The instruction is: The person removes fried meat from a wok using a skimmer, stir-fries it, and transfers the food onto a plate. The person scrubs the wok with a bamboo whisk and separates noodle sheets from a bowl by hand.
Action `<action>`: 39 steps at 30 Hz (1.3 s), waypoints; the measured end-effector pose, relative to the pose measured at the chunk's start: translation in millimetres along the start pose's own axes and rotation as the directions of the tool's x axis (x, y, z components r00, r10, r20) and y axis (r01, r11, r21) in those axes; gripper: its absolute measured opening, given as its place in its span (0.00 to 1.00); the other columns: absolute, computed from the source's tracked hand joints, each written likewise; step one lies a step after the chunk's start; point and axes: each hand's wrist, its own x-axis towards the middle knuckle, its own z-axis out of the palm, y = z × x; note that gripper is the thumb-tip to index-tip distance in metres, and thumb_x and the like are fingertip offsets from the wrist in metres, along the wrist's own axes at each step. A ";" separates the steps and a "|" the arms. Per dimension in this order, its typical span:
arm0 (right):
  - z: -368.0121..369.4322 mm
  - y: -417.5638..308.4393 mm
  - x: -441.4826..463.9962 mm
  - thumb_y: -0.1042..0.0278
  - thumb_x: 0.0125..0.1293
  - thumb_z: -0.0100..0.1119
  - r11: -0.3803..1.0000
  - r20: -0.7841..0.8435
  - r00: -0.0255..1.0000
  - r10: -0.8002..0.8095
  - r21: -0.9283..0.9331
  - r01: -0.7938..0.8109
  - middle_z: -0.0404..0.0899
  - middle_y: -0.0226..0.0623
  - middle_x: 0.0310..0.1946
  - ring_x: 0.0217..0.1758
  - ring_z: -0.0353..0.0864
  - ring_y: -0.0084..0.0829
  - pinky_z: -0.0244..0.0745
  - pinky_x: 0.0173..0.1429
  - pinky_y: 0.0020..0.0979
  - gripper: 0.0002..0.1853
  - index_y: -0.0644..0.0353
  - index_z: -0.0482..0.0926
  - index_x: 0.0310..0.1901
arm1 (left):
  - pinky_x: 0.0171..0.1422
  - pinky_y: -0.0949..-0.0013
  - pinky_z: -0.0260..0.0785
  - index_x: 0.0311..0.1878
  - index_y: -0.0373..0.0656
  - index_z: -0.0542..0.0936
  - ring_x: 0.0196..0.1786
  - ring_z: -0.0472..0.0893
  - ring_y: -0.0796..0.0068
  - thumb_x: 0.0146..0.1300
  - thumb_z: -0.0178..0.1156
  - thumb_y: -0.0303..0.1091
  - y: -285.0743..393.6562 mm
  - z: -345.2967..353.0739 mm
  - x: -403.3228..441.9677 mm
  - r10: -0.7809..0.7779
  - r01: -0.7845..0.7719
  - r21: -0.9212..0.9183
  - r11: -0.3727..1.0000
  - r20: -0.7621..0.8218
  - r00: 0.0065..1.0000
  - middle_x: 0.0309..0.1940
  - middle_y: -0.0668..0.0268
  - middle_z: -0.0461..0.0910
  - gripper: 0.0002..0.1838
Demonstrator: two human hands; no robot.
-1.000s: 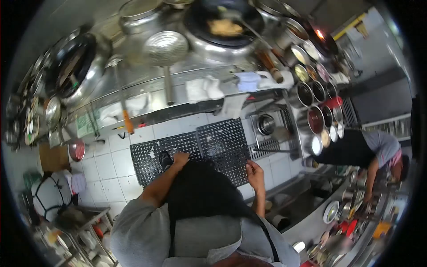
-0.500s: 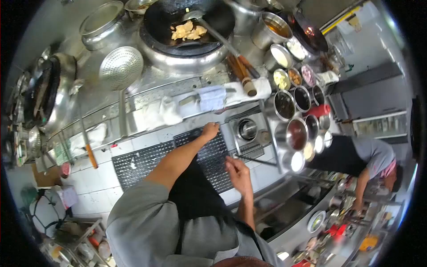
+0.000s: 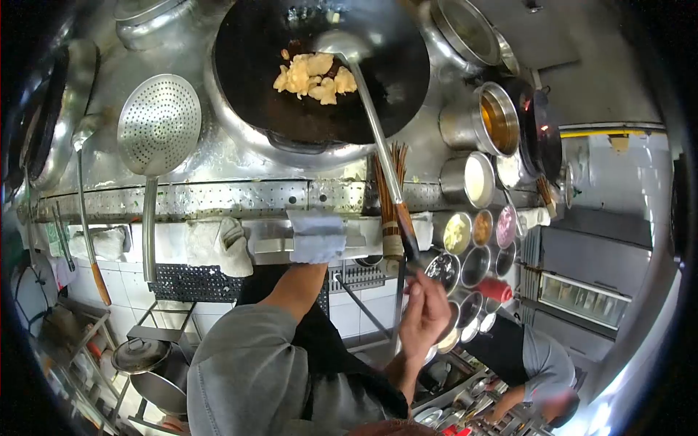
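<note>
My left forearm reaches up to the counter edge at the light blue cloth [image 3: 317,237], and the hand itself is hidden there. My right hand [image 3: 427,314] is at the lower end of the ladle [image 3: 376,131], its fingers curled in against the dark tip of the handle. The ladle's bowl rests inside the black wok [image 3: 251,94], beside pale cooked pieces of food [image 3: 309,75]. A bamboo wok brush [image 3: 391,236] lies close to the left of the ladle's handle.
A perforated strainer [image 3: 159,125] and another long-handled utensil [image 3: 86,211] lie to the left. White towels [image 3: 215,243] hang on the counter edge. Right of the wok stand a pot of amber liquid [image 3: 496,125] and several seasoning containers [image 3: 456,232]. Another person [image 3: 542,356] works at lower right.
My right hand has moved up to the ladle's handle. The left hand has gone from plain view to behind the counter edge. The view has shifted closer to the wok.
</note>
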 end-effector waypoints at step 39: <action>-13.7 31.6 63.2 0.69 0.60 0.60 0.921 0.214 0.975 -0.064 -0.363 0.141 0.82 0.49 0.37 0.38 0.82 0.45 0.74 0.45 0.39 0.21 0.53 0.77 0.57 | 0.34 0.50 0.73 0.19 0.42 0.81 0.26 0.80 0.48 0.58 0.54 0.45 74.4 303.9 -212.5 -0.099 -0.269 0.016 -0.963 0.907 0.409 0.20 0.51 0.79 0.19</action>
